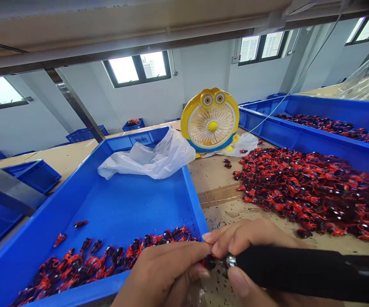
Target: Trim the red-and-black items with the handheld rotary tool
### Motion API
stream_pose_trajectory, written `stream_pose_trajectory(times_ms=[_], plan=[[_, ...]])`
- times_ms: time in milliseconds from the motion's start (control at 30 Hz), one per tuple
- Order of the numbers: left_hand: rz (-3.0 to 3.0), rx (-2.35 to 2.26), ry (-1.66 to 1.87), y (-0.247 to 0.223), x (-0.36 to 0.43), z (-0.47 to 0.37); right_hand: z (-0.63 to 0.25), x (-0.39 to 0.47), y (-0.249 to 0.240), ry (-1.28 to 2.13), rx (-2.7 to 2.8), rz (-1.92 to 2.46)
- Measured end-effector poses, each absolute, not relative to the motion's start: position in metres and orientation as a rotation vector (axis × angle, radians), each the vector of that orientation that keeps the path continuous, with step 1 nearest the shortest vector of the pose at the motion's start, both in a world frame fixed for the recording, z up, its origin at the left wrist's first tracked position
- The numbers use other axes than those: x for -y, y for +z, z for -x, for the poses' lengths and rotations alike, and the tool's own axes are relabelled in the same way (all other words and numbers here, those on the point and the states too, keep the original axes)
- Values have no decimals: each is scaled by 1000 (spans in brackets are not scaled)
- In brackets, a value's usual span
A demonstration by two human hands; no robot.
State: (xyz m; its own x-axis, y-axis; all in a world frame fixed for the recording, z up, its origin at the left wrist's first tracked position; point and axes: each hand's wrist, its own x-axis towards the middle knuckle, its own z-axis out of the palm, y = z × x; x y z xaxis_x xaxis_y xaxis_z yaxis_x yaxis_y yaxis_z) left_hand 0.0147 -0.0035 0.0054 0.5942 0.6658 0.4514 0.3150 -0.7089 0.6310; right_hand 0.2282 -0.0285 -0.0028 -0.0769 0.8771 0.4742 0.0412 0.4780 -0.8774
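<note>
Left hand [168, 266] pinching a small part [210, 262] at my fingertips, I work just beside the right wall [194, 200] of the blue tray [136, 200], its floor bare behind clustered pieces [85, 269]. Mostly covered, the part shows dark with some red; facing it, my right hand [262, 234] grips a black tool [299, 270], open cardboard [214, 174] ahead, a red-and-black heap [306, 183] rightward.

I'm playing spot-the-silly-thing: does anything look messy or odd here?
Yes: dark crumbs lie scattered on the tabletop between the blue tray and the heap of red-and-black parts, like a spill. The yellow fan has cartoon eyes, which looks funny here.
</note>
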Motion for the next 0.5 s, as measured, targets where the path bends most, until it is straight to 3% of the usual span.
stream_pose_trajectory(times_ms=[500], plan=[[-2326, -782, 1001, 11, 3, -17, -234, 22, -5, 688, 1624, 799]])
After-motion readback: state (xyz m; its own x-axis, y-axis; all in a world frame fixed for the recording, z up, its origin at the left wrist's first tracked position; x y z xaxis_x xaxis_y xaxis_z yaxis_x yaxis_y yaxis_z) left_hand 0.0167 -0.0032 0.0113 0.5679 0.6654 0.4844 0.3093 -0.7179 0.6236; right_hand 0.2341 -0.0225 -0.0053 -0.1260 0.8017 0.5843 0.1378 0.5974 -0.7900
